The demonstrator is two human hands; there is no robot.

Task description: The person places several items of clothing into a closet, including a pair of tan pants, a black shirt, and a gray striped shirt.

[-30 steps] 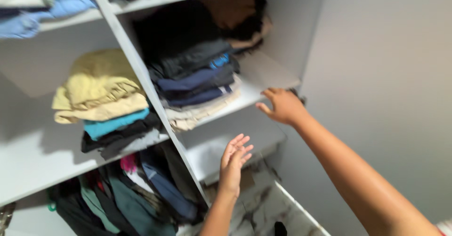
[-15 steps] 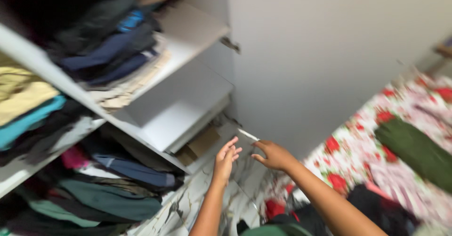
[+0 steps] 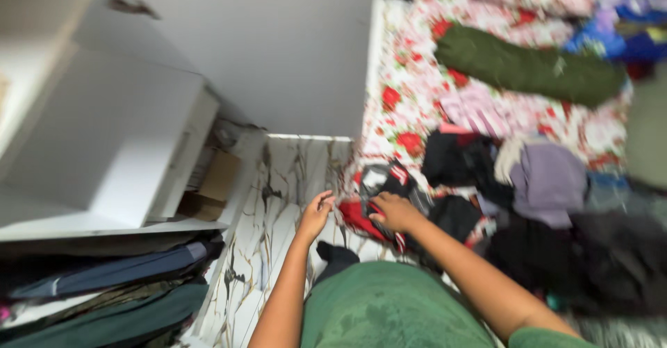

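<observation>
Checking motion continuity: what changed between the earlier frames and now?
Both hands left the white wardrobe shelf and came down to the clothes pile on the floral bedsheet. The right hand now rests on a red-and-black garment; the left hand hovers beside it. Folded shelf stacks look untouched.

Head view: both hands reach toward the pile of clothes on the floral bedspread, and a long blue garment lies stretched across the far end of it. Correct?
Not quite. In the head view the long garment is dark green, not blue. Both hands, left and right, do reach toward the clothes pile on the floral bedspread.
</observation>
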